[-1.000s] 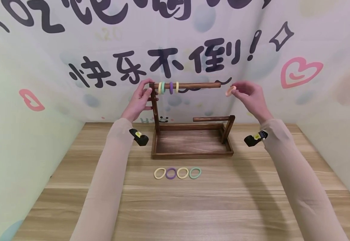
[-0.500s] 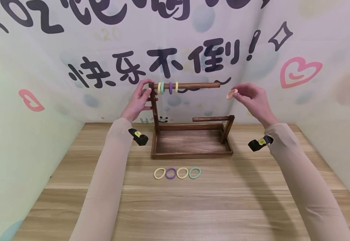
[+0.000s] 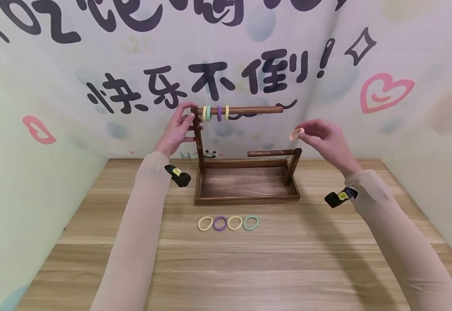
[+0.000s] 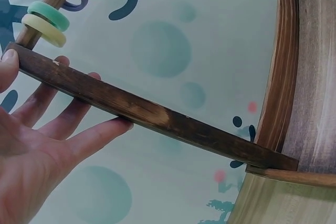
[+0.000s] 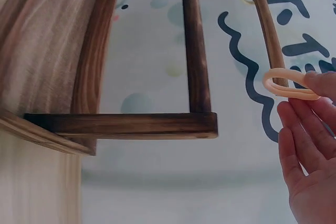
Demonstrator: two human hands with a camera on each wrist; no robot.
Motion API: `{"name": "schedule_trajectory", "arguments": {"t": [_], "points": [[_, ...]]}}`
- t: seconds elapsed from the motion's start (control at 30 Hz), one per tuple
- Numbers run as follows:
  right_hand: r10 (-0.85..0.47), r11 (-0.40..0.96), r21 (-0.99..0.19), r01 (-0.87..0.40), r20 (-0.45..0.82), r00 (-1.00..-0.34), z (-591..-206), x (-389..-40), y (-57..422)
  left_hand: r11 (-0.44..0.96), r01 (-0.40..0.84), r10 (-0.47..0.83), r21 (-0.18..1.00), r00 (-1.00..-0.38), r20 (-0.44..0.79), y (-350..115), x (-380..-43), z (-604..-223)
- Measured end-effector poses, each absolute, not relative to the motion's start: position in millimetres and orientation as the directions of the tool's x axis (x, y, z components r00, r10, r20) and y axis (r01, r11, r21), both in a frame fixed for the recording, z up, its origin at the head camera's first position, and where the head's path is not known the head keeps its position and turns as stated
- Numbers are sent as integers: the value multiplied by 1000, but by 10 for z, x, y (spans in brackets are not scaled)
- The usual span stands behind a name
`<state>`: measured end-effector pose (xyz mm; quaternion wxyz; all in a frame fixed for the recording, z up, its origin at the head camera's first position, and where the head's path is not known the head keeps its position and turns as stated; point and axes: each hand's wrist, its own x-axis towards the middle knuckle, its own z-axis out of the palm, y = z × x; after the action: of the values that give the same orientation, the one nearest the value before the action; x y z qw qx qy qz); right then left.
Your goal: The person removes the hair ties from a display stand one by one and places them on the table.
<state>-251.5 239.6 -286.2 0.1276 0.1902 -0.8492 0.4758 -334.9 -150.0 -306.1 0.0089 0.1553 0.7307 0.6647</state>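
**Peach ring pinched beyond the rack's upper bar**

The right hand pinches a peach ring between thumb and fingers, past the free end of the rack's upper bar and lower than it (the right wrist view shows the bar's tip through the loop, but the head view shows the two apart). The left hand grasps the top of the rack's tall post, thumb on one side, fingers on the other.

Around the upper bar, outward from that post, hang a yellow ring, a green ring, a purple ring and another yellow ring. The rack's lower bar juts from its short post. On the table, in front of the rack, a row of four rings lies flat.
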Motion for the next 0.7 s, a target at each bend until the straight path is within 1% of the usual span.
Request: {"name": "schedule_trajectory", "arguments": {"t": [0.23,0.43,0.7], "points": [[-237,451,-757,-472,408,-882,-3185,-2638,2508,76,210,241,975,-952,186,-1497,-3335,-3037],[-269,415,-772,-481,401,-876,-3258,-2579,2468,83,204,246,975,-953,178,-1504,-3331,-3023],[-304,400,-782,-477,378,-874,-3364,-2524,2423,85,205,250,975,-952,178,-1497,-3333,-3024]]}}
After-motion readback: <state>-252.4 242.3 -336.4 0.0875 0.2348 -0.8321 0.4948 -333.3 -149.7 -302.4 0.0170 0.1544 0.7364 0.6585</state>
